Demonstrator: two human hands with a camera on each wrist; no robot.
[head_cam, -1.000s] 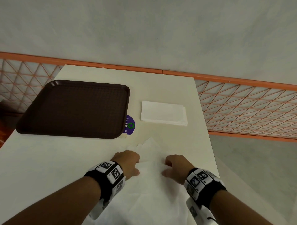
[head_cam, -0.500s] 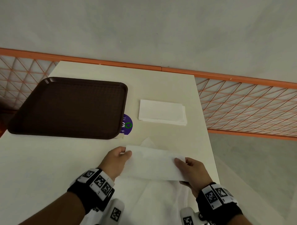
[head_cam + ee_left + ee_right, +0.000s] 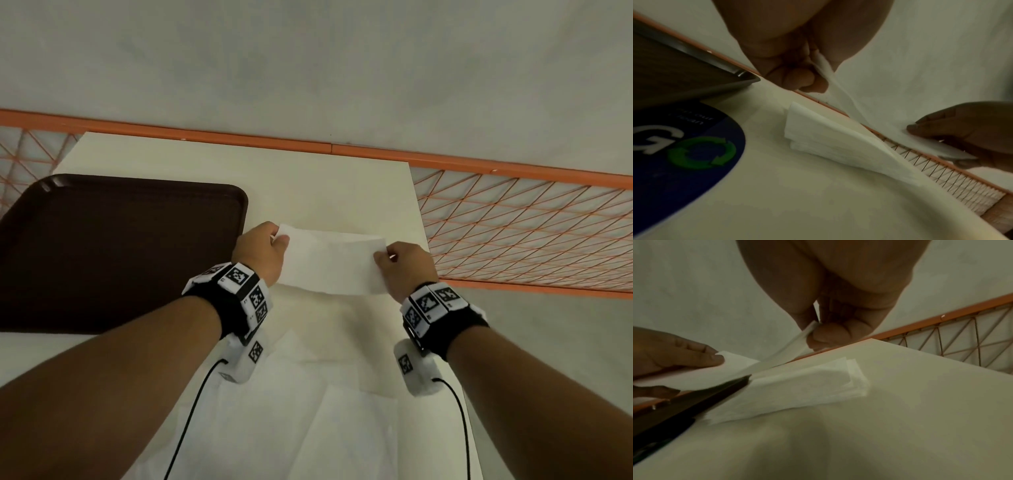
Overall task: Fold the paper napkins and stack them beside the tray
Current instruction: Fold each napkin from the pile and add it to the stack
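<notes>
A folded white napkin (image 3: 330, 263) hangs in the air between both hands, just right of the dark brown tray (image 3: 113, 250). My left hand (image 3: 263, 250) pinches its left end and my right hand (image 3: 400, 263) pinches its right end. Under it, on the table, lies the stack of folded napkins (image 3: 830, 144), also seen in the right wrist view as the stack (image 3: 797, 389); the held napkin hides it in the head view. Several unfolded napkins (image 3: 308, 411) lie spread on the near part of the table.
The cream table (image 3: 308, 178) ends at its right edge near my right hand. An orange mesh railing (image 3: 513, 226) runs behind and to the right. A round blue sticker (image 3: 680, 154) sits on the table at the tray's corner.
Both hands have lifted the folded napkin off the near pile and carried it forward, to above the stack beside the tray.
</notes>
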